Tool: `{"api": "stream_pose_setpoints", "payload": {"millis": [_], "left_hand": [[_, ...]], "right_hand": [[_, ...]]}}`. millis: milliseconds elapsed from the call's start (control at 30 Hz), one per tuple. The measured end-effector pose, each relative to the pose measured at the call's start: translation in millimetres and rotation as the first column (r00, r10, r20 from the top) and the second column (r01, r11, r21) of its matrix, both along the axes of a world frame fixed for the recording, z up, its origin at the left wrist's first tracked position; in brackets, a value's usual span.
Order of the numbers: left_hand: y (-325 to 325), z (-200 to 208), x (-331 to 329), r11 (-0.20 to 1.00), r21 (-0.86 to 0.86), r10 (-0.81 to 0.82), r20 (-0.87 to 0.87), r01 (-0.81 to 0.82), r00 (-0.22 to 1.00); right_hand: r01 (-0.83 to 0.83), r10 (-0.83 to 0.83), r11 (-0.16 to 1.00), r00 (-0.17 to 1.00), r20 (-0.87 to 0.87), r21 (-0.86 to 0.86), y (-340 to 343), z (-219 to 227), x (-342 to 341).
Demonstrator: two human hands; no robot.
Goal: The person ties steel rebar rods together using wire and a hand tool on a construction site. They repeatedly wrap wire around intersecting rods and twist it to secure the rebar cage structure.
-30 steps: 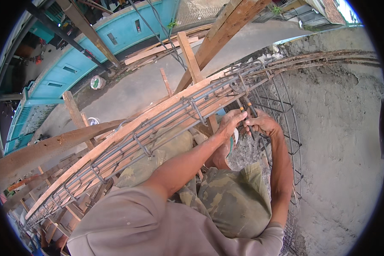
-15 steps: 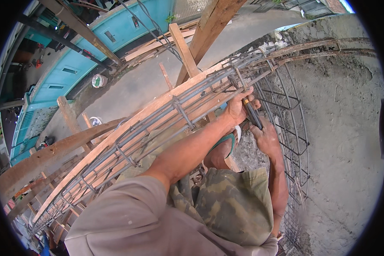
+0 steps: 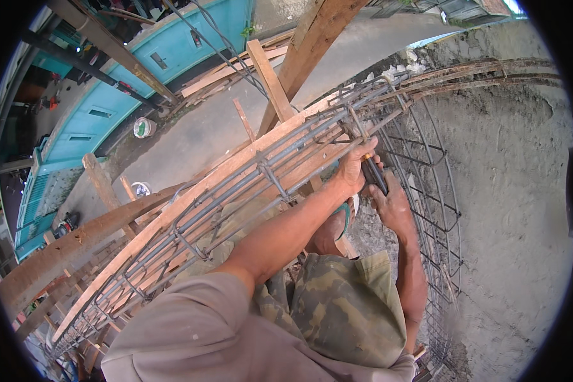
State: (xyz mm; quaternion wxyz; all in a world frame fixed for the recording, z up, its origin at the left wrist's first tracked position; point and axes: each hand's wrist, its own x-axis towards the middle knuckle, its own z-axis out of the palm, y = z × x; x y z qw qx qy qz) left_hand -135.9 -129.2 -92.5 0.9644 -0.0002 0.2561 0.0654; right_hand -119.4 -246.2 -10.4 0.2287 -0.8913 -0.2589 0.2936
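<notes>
Together, the left hand [image 3: 353,170] and right hand [image 3: 393,205] had their grip wrapped around the black-handled pincers [image 3: 374,176] at the steel rebar cage [image 3: 261,161].

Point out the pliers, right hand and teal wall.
Pliers [image 3: 374,176]: head view, on the dark handles.
Right hand [image 3: 395,204]: head view, on the back of the hand.
Teal wall [image 3: 178,48]: head view, on the face between two slots.

Rebar cages [image 3: 265,167], timber beams [image 3: 315,51] and rough cement [image 3: 509,191] show a building site (outdoors, above a paved lane [image 3: 188,137]).
</notes>
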Motion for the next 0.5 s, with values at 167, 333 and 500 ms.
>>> {"api": "stream_pose_setpoints", "payload": {"millis": [167,333,500], "left_hand": [[6,-14,-4,0.969,-0.245,0.055,0.288,0.018,0.956],[3,15,11,0.998,-0.061,0.007,-0.137,-0.016,0.991],[6,-8,-2,0.984,-0.175,0.006,0.158,0.022,0.987]], "right_hand": [[0.109,-0.088,0.991,0.969,-0.231,0.079,-1,10,2],[-0.178,0.295,0.954,0.716,0.633,-0.243,15,19,-24],[0.256,-0.247,0.966,0.897,-0.366,-0.025,-13,-9,6]]}}
